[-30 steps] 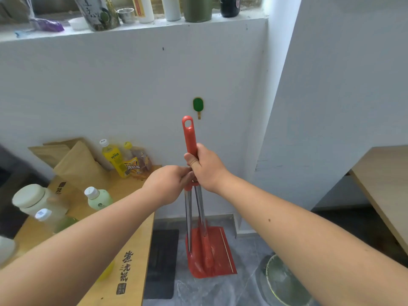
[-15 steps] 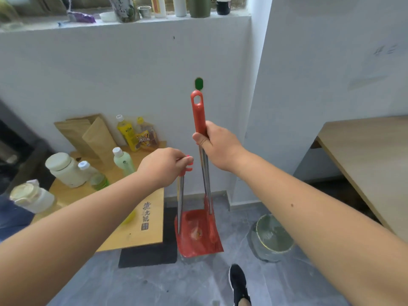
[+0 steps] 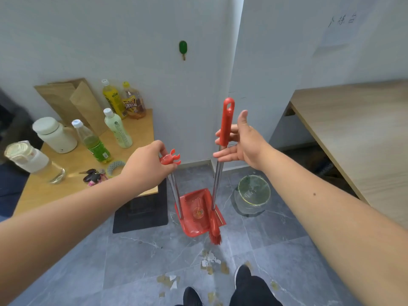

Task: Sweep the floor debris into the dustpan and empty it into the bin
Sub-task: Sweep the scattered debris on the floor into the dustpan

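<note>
While the L hand [image 3: 146, 167] pinches the red plastic clip [image 3: 170, 159] atop the dustpan's chrome pole, fingers curled round it, the R hand [image 3: 245, 141] is spread: fingers straight & apart, thumb up, w/ the red-gripped chrome broom [image 3: 227, 122] resting against them, not clamped. The red plastic dustpan [image 3: 193, 219] sits on the grey marbled tile floor [image 3: 136, 257] near the wall corner, poles apart at the top. The broom's red bristles touch down at the pan's front R edge. Torn paper scraps [image 3: 209, 262] lie scattered on the tiles just in front, btwn pan & the black shoes [image 3: 192, 295]. A round bin w/ clear liner [image 3: 252, 193] stands just R of the pan. The light wooden table [image 3: 141, 120] at L holds drink bottles & keys.
</note>
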{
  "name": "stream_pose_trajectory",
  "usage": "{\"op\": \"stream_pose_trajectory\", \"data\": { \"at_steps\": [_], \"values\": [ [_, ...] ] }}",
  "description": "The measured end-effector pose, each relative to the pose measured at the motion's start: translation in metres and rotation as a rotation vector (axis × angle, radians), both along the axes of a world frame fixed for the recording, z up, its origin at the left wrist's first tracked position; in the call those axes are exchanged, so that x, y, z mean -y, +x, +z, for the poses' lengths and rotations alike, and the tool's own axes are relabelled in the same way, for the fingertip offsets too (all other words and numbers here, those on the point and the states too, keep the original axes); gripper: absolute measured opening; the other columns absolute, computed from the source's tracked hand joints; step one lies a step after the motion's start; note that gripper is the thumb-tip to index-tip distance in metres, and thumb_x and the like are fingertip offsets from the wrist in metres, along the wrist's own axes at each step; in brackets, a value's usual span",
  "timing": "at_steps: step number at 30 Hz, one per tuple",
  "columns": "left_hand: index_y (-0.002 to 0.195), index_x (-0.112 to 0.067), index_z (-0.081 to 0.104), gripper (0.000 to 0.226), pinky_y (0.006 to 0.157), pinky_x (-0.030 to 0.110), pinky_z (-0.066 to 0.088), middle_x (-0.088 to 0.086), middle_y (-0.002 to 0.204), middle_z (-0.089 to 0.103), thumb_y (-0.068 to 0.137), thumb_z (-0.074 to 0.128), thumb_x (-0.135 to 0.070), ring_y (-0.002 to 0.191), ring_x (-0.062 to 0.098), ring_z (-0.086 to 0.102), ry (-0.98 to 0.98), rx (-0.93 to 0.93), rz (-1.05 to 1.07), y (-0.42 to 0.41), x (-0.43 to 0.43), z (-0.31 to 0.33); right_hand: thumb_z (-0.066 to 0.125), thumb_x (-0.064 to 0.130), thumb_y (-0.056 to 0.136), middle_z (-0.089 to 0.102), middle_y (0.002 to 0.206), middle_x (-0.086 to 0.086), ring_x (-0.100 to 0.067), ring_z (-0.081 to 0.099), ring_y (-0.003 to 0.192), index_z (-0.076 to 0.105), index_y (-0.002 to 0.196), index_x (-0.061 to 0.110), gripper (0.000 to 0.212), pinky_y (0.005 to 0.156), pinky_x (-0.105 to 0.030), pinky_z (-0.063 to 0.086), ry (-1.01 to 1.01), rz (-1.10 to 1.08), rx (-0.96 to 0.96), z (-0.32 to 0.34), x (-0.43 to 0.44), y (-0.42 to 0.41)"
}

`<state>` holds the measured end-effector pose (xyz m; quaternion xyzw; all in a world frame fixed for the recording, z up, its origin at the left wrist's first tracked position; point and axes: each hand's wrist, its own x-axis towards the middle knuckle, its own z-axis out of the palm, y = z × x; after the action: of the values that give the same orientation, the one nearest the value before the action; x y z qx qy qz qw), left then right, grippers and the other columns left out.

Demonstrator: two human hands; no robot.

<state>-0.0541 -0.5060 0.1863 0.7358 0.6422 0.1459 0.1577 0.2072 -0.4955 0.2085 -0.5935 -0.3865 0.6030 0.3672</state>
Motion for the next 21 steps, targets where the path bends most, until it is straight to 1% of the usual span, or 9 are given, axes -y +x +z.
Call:
{"op": "stream_pose_trajectory", "data": {
  "at_steps": [2, 4, 7, 12, 14, 16, 17, 20, 21],
  "values": [
    [0.09, -0.025, 0.057, 0.031, 0.056, 0.03, 0.047, -0.009, 0.076, 0.063, 0.079, 0.075, -0.048, 0.068, 0.011, 0.058, -0.019, -0.017, -0.001, 0.002, 0.016, -0.004, 0.032, 0.067, 0.097, 0.067, 0.105, -0.021, -0.05, 0.072, 0.084, 0.064, 0.102, 0.001, 0.074, 0.081, -0.061, 0.058, -0.147, -0.085, 0.028, -0.002, 0.007, 0.008],
    [0.089, -0.03, 0.059, 0.03, 0.054, 0.028, 0.046, -0.012, 0.075, 0.063, 0.077, 0.074, -0.054, 0.068, 0.01, 0.059, -0.03, -0.068, 0.009, 0.002, 0.034, -0.007, 0.051, 0.044, 0.099, 0.065, 0.104, -0.021, -0.048, 0.072, 0.087, 0.064, 0.102, 0.001, 0.045, 0.08, -0.061, 0.058, -0.277, -0.078, 0.008, -0.004, 0.019, 0.017],
    [0.084, -0.031, 0.059, 0.031, 0.054, 0.028, 0.049, -0.012, 0.072, 0.064, 0.074, 0.075, -0.056, 0.066, 0.009, 0.06, -0.051, -0.104, 0.044, 0.001, 0.065, -0.009, 0.061, 0.019, 0.09, 0.061, 0.095, -0.016, -0.036, 0.065, 0.092, 0.063, 0.097, 0.007, 0.014, 0.085, -0.061, 0.057, -0.352, -0.037, -0.067, -0.01, 0.045, 0.031],
    [0.086, -0.031, 0.063, 0.032, 0.056, 0.03, 0.053, -0.013, 0.074, 0.065, 0.075, 0.076, -0.058, 0.067, 0.008, 0.061, -0.09, -0.176, 0.096, 0.011, 0.128, -0.017, 0.059, 0.007, 0.087, 0.053, 0.105, -0.016, -0.032, 0.056, 0.089, 0.062, 0.087, 0.004, 0.004, 0.088, -0.054, 0.058, -0.426, 0.023, -0.068, -0.041, 0.095, 0.053],
    [0.088, -0.028, 0.067, 0.031, 0.057, 0.03, 0.052, -0.012, 0.074, 0.064, 0.077, 0.075, -0.056, 0.067, 0.008, 0.059, -0.102, -0.224, 0.136, 0.018, 0.154, -0.018, 0.061, 0.004, 0.086, 0.051, 0.107, -0.013, -0.028, 0.054, 0.082, 0.062, 0.088, 0.004, 0.002, 0.087, -0.052, 0.058, -0.472, 0.058, -0.093, -0.059, 0.116, 0.063],
    [0.08, -0.02, 0.068, 0.031, 0.052, 0.029, 0.046, -0.007, 0.067, 0.063, 0.08, 0.075, -0.051, 0.063, 0.011, 0.058, -0.108, -0.235, 0.185, 0.026, 0.181, -0.02, 0.059, 0.0, 0.087, 0.058, 0.093, -0.008, -0.021, 0.052, 0.075, 0.06, 0.093, 0.004, 0.007, 0.088, -0.05, 0.059, -0.525, 0.099, -0.109, -0.076, 0.142, 0.074],
    [0.074, -0.019, 0.066, 0.032, 0.05, 0.028, 0.041, -0.005, 0.064, 0.062, 0.08, 0.076, -0.049, 0.061, 0.012, 0.057, -0.104, -0.247, 0.201, 0.03, 0.195, -0.021, 0.058, -0.001, 0.088, 0.06, 0.085, -0.008, -0.021, 0.056, 0.076, 0.059, 0.095, 0.002, 0.008, 0.088, -0.049, 0.059, -0.548, 0.121, -0.102, -0.083, 0.156, 0.08],
    [0.069, -0.019, 0.059, 0.034, 0.05, 0.028, 0.035, -0.002, 0.061, 0.059, 0.082, 0.076, -0.046, 0.059, 0.014, 0.056, -0.099, -0.293, 0.23, 0.043, 0.236, -0.022, 0.057, -0.003, 0.088, 0.061, 0.094, -0.017, -0.033, 0.067, 0.088, 0.06, 0.091, -0.005, 0.005, 0.081, -0.043, 0.062, -0.615, 0.173, -0.046, -0.111, 0.198, 0.097],
    [0.07, -0.019, 0.059, 0.035, 0.05, 0.028, 0.035, -0.002, 0.061, 0.059, 0.083, 0.075, -0.046, 0.058, 0.015, 0.056, -0.101, -0.304, 0.237, 0.047, 0.249, -0.023, 0.057, -0.004, 0.087, 0.065, 0.082, -0.022, -0.032, 0.067, 0.086, 0.059, 0.093, -0.006, 0.007, 0.076, -0.042, 0.063, -0.653, 0.189, -0.054, -0.119, 0.211, 0.103]
  ]
}}
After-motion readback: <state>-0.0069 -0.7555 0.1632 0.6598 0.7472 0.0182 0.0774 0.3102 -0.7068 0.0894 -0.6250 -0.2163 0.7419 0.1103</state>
